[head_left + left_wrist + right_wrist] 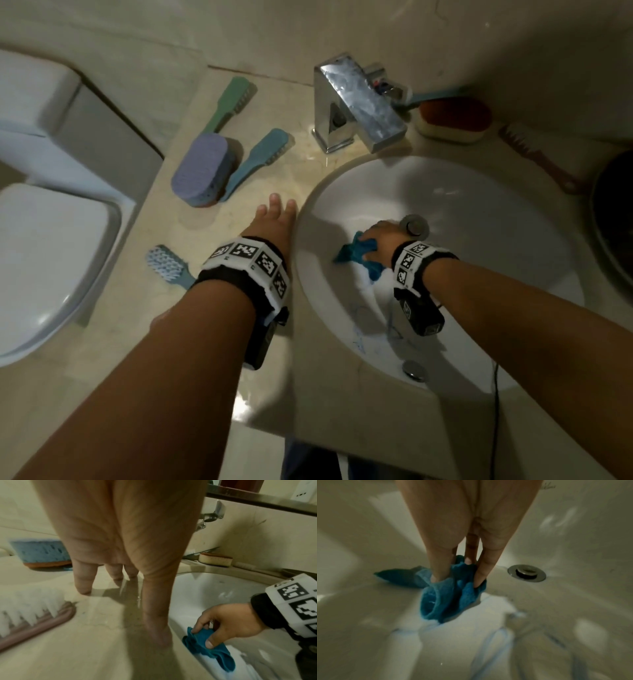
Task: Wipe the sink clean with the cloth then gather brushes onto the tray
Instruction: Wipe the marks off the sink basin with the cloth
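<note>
Bathroom tiles ring a pale stone desk (pixel 239 342) with a white sink (pixel 479 212) sunk into it and a chrome tap (pixel 356 102) at the back; I judge I'm mid-wipe, since faint blue streaks show on the near slope of the basin. My right hand (pixel 378 240) is down in the bowl, just beside the drain (pixel 415 226), fingers and thumb curled into the bunched blue cloth (pixel 359 255); the cloth lies under and toward my left of that hand, its loose tail trailing toward me, so the streaks sit on my near side and a pull toward me should meet them. My left hand (pixel 275 219) holds nothing; its fingers are straight, tips pressed on the desk at the sink's left rim. Brushes lie scattered: a purple brush (pixel 202 171), a blue brush (pixel 260 157) and a green brush (pixel 229 102) beyond my left hand, a light-blue brush (pixel 168 267) beside that wrist; all nearer my left hand. I cannot make out any tray for certain.
</note>
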Demonstrator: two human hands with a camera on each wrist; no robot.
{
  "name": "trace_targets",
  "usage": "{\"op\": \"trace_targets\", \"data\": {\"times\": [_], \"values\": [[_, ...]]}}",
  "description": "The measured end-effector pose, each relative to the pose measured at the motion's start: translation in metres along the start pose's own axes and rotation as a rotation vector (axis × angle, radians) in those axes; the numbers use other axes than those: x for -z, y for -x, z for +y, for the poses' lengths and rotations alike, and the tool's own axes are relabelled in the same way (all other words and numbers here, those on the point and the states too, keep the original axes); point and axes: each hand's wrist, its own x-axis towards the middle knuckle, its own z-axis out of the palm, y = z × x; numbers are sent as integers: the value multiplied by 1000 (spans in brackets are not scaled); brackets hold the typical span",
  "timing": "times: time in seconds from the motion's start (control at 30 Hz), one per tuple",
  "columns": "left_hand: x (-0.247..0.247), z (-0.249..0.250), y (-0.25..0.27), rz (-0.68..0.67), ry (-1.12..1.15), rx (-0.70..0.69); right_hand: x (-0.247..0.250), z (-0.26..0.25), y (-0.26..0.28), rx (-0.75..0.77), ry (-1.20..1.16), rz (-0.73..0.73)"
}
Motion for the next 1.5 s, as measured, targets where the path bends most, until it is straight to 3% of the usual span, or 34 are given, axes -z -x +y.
{"op": "trace_targets", "data": {"times": [0.13,0.4,0.57,0.77,0.97,1.17,1.27,1.33,1.4,1.5], "values": [[0,0,-2,12,30,2,-14,-9,7,27,-27,-65],[-3,-4,-1,-23,-69,20,-7,9,-3,25,-3,32],[-2,-1,1,-25,-61,31,-13,7,6,108,20,-47],[1,-1,2,-26,-36,31,-6,5,-1,53,-23,42],[3,0,4,-16,-26,25,-13,0,13,167,-106,-54],[2,0,2,-18,-32,32,-29,0,21,268,-3,-40],[1,0,1,-11,-29,28,-19,0,6,160,-56,72],[0,-1,1,-11,-31,28,-6,1,-5,79,-108,64],[0,-1,0,-5,-31,28,-2,-4,-8,77,-121,11],[0,-1,0,0,-20,29,-20,-11,3,114,-99,56]]}}
